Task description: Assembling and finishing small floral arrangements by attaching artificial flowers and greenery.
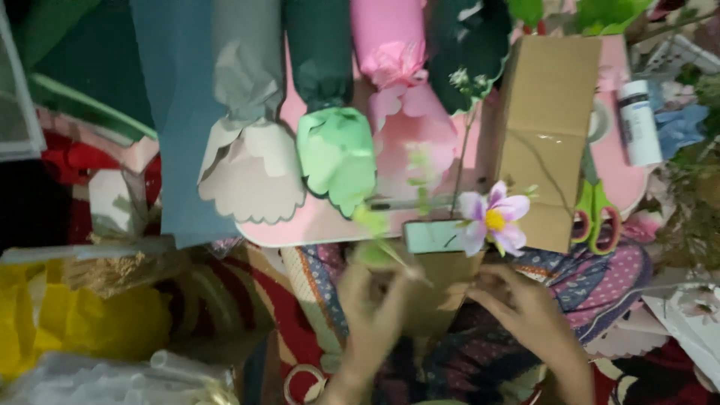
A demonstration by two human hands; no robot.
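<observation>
My left hand (pixel 373 315) is blurred and grips the left side of a brown paper cone (pixel 435 289), with a thin green stem (pixel 375 236) rising out by its fingers. On the cone's right edge, my right hand (pixel 529 307) holds the paper. A pale purple artificial flower (pixel 491 217) with a yellow centre stands just above the cone, next to a small white box (pixel 433 235).
Rolled wrapping papers in blue, grey (pixel 251 161), green (pixel 337 154) and pink (pixel 409 112) lie on a pink tray (pixel 300 225). A brown cardboard box (pixel 551 135), green-and-red scissors (pixel 595 217) and a white bottle (pixel 639 120) sit right. Yellow paper (pixel 67 319) lies left.
</observation>
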